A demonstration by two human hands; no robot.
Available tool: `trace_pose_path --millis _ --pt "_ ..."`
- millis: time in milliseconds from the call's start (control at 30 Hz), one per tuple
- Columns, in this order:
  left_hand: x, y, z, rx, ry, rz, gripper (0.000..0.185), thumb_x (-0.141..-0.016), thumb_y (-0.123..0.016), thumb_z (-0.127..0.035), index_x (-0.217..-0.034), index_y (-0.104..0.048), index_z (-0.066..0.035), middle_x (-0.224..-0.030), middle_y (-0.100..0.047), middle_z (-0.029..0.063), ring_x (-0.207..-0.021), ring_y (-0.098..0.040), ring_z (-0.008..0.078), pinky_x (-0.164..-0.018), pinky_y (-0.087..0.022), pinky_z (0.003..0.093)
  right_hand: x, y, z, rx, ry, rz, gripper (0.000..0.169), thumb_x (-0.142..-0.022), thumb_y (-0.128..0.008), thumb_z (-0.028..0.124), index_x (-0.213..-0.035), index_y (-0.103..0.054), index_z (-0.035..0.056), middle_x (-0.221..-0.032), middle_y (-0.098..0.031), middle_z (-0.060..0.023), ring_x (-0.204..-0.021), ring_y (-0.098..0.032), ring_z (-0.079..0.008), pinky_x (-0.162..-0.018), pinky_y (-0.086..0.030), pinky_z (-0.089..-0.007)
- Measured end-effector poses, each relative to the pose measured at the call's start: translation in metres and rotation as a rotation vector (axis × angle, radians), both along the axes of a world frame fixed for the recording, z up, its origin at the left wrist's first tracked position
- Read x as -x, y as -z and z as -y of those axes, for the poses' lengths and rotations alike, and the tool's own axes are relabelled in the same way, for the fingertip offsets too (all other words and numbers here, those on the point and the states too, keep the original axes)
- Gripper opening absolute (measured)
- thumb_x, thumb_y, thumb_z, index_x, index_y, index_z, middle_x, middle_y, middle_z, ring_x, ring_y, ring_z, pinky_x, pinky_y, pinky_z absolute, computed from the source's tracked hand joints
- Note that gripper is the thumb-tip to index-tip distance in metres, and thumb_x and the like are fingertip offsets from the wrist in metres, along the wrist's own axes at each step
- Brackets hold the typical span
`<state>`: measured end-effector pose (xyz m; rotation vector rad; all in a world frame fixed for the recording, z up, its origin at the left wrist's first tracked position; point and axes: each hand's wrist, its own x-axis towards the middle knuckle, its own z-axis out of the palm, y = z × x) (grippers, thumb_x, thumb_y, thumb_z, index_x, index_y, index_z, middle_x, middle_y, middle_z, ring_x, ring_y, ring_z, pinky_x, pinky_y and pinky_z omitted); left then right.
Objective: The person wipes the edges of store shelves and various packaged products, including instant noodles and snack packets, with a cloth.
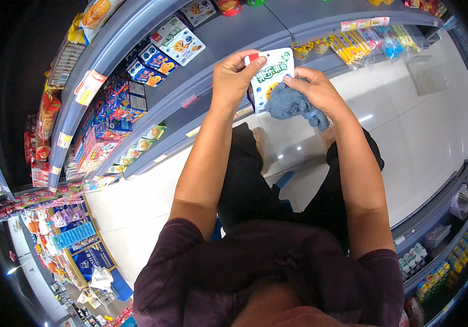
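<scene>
My left hand pinches the upper left corner of a white snack pouch, thumb across its front. The pouch is held up in front of the shelves and bears green writing and pictures of blueberries and a cookie. At its right edge is my right hand, thumb on the front. Bunched under that same hand is a fuzzy grey-blue cloth, covering the pouch's lower right part. Similar white pouches stand on the shelf to the upper left, beside blue snack boxes.
Grey shelving with price tags curves around the front and left. Bagged yellow snacks hang over its front right edge. A low shelf unit with small packs stands behind right. A clear plastic bin rests on the tiled floor.
</scene>
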<state>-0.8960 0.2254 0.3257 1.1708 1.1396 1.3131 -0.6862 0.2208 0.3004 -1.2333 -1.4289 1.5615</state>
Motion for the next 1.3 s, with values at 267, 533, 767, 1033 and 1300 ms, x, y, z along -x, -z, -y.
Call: trace_pose_path --millis 267,533,767,1033,1300 --pt "0.007 0.028 0.006 0.129 0.302 -0.162 0.073 -0.088 -0.082 -0.029 -0.146 -0.047 -0.003 -0.130 -0.062 0.0122 -0.119 -0.059 0.0199 -0.101 -0.048 0.0342 -0.003 -0.008 -0.012 0.150 0.158 -0.175 0.025 -0.098 -0.069 0.024 -0.113 -0.074 0.0052 -0.102 -0.074 -0.0027 -0.094 -0.067 -0.0102 -0.087 -0.052 -0.0262" --pt "0.033 0.060 -0.006 0.387 0.115 0.338 0.065 -0.098 -0.069 -0.039 -0.146 -0.044 -0.004 -0.138 -0.059 0.0148 -0.125 -0.060 0.0237 -0.105 -0.047 0.0389 0.027 -0.018 -0.031 -0.325 0.515 -0.255 0.030 -0.096 -0.073 0.023 -0.120 -0.070 0.0066 -0.111 -0.069 -0.0014 -0.104 -0.062 -0.0116 -0.094 -0.049 -0.0279" --pt "0.033 0.070 -0.003 0.195 0.289 -0.030 0.058 -0.094 -0.074 -0.022 -0.139 -0.045 -0.002 -0.126 -0.062 0.0115 -0.111 -0.061 0.0160 -0.094 -0.050 0.0317 0.057 -0.006 -0.032 -0.955 0.235 0.363 0.060 -0.079 -0.084 0.018 -0.135 -0.064 0.0105 -0.135 -0.062 -0.0150 -0.123 -0.057 -0.0321 -0.107 -0.044 -0.0401" --pt "0.028 0.065 0.004 0.164 0.104 0.138 0.071 -0.084 -0.067 0.007 -0.148 -0.037 -0.001 -0.128 -0.060 0.0103 -0.116 -0.060 0.0184 -0.097 -0.049 0.0306 0.070 -0.008 -0.010 -0.821 -0.030 0.372 0.041 -0.078 -0.076 0.006 -0.118 -0.074 0.0136 -0.131 -0.065 -0.0087 -0.118 -0.059 -0.0315 -0.101 -0.049 -0.0395" --pt "0.029 0.054 0.018 0.190 0.251 0.005 0.064 -0.083 -0.078 0.000 -0.140 -0.050 -0.005 -0.121 -0.065 0.0063 -0.107 -0.062 0.0147 -0.095 -0.049 0.0305 0.062 0.001 -0.027 -0.936 0.324 0.406 0.039 -0.078 -0.076 0.006 -0.116 -0.074 0.0127 -0.127 -0.067 -0.0094 -0.116 -0.060 -0.0311 -0.100 -0.049 -0.0390"
